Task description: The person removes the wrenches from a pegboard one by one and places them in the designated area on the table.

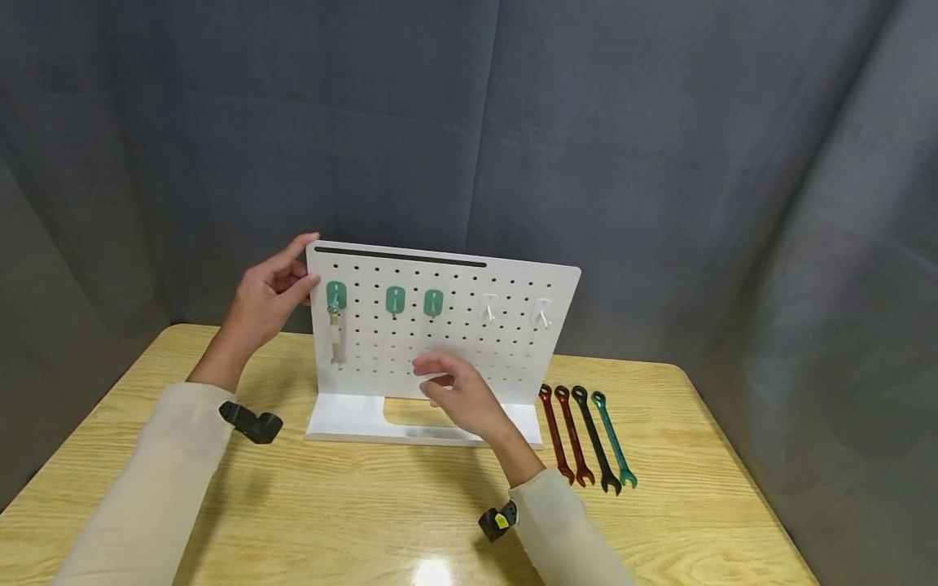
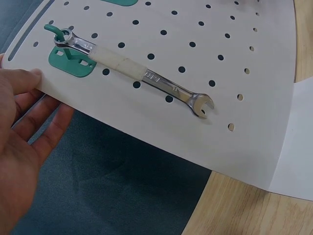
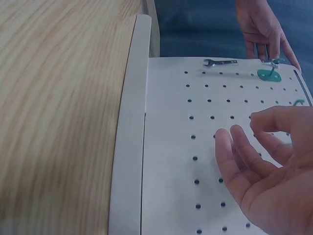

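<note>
A white pegboard (image 1: 366,330) stands on its base, tilted in the head view. My left hand (image 1: 265,301) grips its upper left edge, the thumb on the front side. Beside that hand, a silver combination wrench (image 2: 120,63) with pale wrap around its shank hangs by its ring end from a green hook (image 2: 72,62). My right hand (image 1: 466,396) is in front of the board's lower middle, fingers loosely bent, with nothing in it. In the right wrist view, the right hand (image 3: 279,171) appears over the perforated panel.
Two more green hooks (image 1: 396,299) and two white hooks (image 1: 541,314) are on the board. To its right on the wooden table (image 1: 352,505) lie two red wrenches (image 1: 575,439), a black wrench (image 1: 597,439) and a teal wrench (image 1: 614,439). Grey curtain (image 1: 469,122) hangs behind.
</note>
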A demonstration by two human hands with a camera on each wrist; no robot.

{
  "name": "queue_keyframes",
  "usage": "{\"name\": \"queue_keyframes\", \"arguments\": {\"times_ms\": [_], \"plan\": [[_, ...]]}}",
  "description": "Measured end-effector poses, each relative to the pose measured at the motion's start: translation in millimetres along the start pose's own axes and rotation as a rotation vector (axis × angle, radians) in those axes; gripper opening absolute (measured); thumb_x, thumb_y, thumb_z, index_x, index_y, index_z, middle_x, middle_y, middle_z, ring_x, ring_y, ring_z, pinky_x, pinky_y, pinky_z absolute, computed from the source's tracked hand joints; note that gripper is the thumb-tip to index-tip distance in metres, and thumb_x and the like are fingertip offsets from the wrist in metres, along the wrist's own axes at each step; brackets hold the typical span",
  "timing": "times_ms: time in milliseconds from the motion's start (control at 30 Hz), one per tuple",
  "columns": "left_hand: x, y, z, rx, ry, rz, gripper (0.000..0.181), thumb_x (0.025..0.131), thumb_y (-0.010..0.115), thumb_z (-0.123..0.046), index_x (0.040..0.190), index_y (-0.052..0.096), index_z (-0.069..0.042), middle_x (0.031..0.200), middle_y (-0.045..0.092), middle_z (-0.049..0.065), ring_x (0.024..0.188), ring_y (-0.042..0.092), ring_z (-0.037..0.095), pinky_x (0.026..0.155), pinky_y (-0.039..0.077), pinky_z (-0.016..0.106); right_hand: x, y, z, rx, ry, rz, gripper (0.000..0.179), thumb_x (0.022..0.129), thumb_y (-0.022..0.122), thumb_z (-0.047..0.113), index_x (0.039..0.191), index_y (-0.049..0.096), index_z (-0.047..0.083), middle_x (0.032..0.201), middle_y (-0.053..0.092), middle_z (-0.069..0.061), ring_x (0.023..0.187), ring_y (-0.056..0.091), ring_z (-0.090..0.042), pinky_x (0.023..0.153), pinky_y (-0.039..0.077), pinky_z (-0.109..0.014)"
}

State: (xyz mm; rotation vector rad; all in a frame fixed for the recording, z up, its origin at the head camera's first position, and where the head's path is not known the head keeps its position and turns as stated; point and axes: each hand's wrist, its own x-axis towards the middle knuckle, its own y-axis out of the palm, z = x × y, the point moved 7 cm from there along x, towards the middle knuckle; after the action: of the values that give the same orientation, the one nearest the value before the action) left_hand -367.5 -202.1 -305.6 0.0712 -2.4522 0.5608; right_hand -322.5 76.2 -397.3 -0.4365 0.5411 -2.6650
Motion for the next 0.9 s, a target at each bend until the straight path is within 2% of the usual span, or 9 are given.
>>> {"name": "queue_keyframes", "arguments": {"times_ms": [167,333,567,900], "plan": [[0.0,0.5,-0.4,0.006,0.003,-0.009,0.063,0.100,0.066,-0.001,0.156,0.048,-0.024,0.102,0.063,0.017,0.080,0.064,0.012,0.073,0.053,0.017,12.8,6.2,7.8,-0.034,-0.023,-0.009,0.036,0.101,0.060,0.002,0.137,0.059,0.003,0.132,0.063,-0.017,0.113,0.064,-0.031,0.083,0.056,-0.035],[1.1,3.7,0.5,0.017,0.003,-0.012,0.064,0.101,0.065,-0.001,0.157,0.046,-0.024,0.103,0.063,0.017,0.083,0.063,0.017,0.074,0.051,0.015,22.6,12.0,11.5,-0.036,-0.044,-0.023,0.038,0.101,0.060,0.000,0.139,0.058,0.003,0.133,0.062,-0.017,0.115,0.064,-0.032,0.083,0.056,-0.035],[4.8,7.0,6.0,0.016,0.016,-0.024,0.063,0.101,0.064,0.001,0.157,0.046,-0.020,0.101,0.063,0.018,0.080,0.063,0.026,0.072,0.050,0.014,34.0,23.3,14.0,-0.042,-0.090,-0.009,0.037,0.101,0.059,0.000,0.138,0.058,0.000,0.136,0.059,-0.016,0.125,0.058,-0.032,0.099,0.048,-0.032],[3.7,5.8,1.5,0.027,0.013,-0.019,0.063,0.101,0.065,-0.001,0.157,0.046,-0.023,0.101,0.063,0.017,0.082,0.062,0.023,0.072,0.049,0.014,49.1,32.4,21.4,-0.054,-0.100,-0.021,0.031,0.104,0.059,0.006,0.135,0.061,0.002,0.129,0.065,-0.010,0.119,0.061,-0.020,0.098,0.048,-0.030]]}}
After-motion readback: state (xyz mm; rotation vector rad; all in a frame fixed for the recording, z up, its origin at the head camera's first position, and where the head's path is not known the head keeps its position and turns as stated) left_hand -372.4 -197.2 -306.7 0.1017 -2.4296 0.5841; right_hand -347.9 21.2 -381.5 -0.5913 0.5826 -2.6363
